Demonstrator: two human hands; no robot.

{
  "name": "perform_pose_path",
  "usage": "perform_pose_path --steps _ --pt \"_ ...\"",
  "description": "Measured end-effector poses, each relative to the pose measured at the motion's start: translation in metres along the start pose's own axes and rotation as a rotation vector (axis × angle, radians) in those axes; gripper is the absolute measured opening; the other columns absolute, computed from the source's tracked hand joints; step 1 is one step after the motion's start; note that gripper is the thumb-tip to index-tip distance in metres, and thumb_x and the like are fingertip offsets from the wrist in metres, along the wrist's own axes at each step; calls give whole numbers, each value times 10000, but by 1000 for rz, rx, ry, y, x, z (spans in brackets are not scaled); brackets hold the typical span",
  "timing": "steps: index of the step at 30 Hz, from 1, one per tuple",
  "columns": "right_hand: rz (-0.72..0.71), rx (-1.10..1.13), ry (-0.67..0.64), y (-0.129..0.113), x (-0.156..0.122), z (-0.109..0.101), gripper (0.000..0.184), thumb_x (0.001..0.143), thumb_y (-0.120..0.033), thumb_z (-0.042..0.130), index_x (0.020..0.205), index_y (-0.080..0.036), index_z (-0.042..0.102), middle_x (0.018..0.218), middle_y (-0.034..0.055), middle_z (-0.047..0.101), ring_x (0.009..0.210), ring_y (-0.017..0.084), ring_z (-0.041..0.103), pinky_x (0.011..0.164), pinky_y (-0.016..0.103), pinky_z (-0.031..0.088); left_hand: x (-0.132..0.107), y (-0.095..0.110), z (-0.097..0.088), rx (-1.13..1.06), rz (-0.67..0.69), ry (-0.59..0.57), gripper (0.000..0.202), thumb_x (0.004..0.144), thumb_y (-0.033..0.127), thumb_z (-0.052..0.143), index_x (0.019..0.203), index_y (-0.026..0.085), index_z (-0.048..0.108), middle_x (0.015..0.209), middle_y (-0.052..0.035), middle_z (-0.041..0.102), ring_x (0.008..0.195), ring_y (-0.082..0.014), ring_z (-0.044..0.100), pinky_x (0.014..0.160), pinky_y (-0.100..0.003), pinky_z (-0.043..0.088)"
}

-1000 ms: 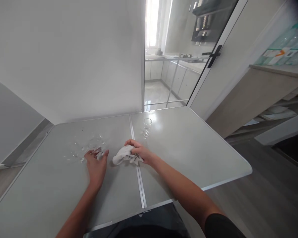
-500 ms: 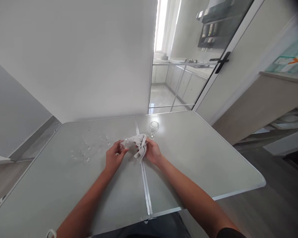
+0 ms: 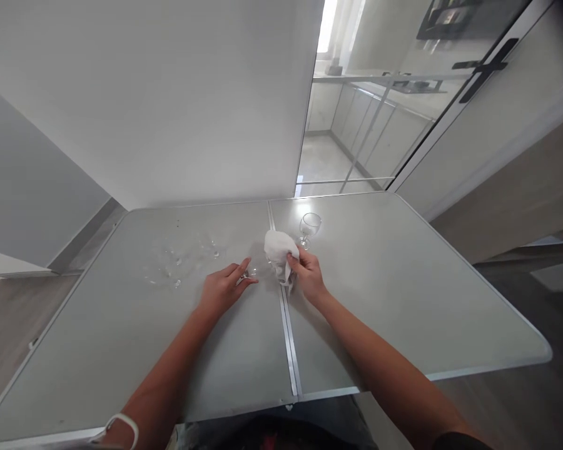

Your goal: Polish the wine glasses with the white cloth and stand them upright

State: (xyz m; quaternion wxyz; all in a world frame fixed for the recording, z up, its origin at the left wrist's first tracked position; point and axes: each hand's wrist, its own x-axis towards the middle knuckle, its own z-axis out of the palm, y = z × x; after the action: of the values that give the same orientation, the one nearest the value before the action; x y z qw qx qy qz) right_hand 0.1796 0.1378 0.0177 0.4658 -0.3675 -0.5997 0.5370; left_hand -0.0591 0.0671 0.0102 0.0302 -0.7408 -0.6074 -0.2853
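Observation:
My left hand is closed on the foot and stem of a clear wine glass, which lies sideways above the table's middle. A white cloth covers the bowl end of that glass. Pinching the cloth from the right is my right hand, its thumb on top. Just behind the right hand, a second wine glass stands upright on the table. To the left several clear glasses are grouped; their outlines are faint and hard to separate.
The pale folding table has a metal seam across its middle. A white wall meets its far edge. Behind the table's right half is a glazed door with a black handle.
My right hand has shifted the cloth over the bowl end, and the cloth is now bunched higher. The left hand still holds the glass. The view has tilted downward and shifted.

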Motion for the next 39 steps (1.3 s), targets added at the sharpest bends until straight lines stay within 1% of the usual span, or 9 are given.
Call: perform_pose_path --steps 3,7,13,16,23,27,31,34,39 --pt "-56 -157 -187 -4 -8 -1 189 902 -379 600 981 -209 577 806 18 562 739 178 525 679 292 439 -2 4 0 -20 24 -54 425 940 514 611 1287 280 687 789 -41 735 618 -135 632 584 -234 399" --pt "-126 -175 -392 -12 -10 -5 333 925 -286 567 1244 -229 493 936 46 594 797 199 556 731 325 473 -3 10 -2 -49 36 -98 416 945 514 597 1267 271 699 825 -59 747 628 -142 643 570 -232 389" --pt "-305 -365 -118 -11 -1 -11 202 970 -371 543 932 -229 683 1058 103 581 1004 264 546 921 427 461 -2 9 -3 -36 -23 4 428 936 517 617 1275 268 694 756 -47 717 636 -145 643 572 -231 376" --pt "-220 -274 -159 -6 -5 -11 203 968 -401 555 1087 -246 611 1002 73 625 917 237 583 837 379 477 -2 8 -3 -45 -12 -42 424 937 530 606 1261 272 697 772 -49 719 627 -141 636 568 -230 379" --pt "74 27 -624 -16 -11 -17 647 936 -476 578 1483 -249 317 672 -52 509 653 168 481 719 303 425 -6 20 -5 -152 68 -168 417 932 487 600 1245 237 716 854 -73 742 641 -145 615 566 -238 390" --pt "96 64 -661 -21 -9 -27 828 865 -478 630 1568 -237 265 670 -36 566 648 179 526 696 313 448 0 32 -15 -516 -123 -286 451 827 523 714 1158 221 754 761 -20 682 593 -120 539 567 -237 407" --pt "64 115 -772 -17 -10 -33 842 857 -403 639 1577 -251 229 774 -11 646 652 169 548 668 304 454 9 29 -28 -1052 -493 -709 460 783 601 723 814 144 760 566 3 532 437 -76 370 431 -238 316" --pt "13 72 -904 -13 -10 -34 827 925 -327 600 1609 -260 138 840 4 676 682 165 582 691 303 470 12 20 -33 -1283 -693 -914 502 738 631 745 691 133 711 622 -48 590 398 -49 295 368 -240 214" --pt "-129 -137 -898 -10 -7 -30 711 986 -286 565 1611 -262 228 937 31 759 924 201 678 962 410 478 11 18 -32 -1282 -692 -870 452 738 585 774 665 144 708 484 9 464 396 -58 305 387 -231 230"
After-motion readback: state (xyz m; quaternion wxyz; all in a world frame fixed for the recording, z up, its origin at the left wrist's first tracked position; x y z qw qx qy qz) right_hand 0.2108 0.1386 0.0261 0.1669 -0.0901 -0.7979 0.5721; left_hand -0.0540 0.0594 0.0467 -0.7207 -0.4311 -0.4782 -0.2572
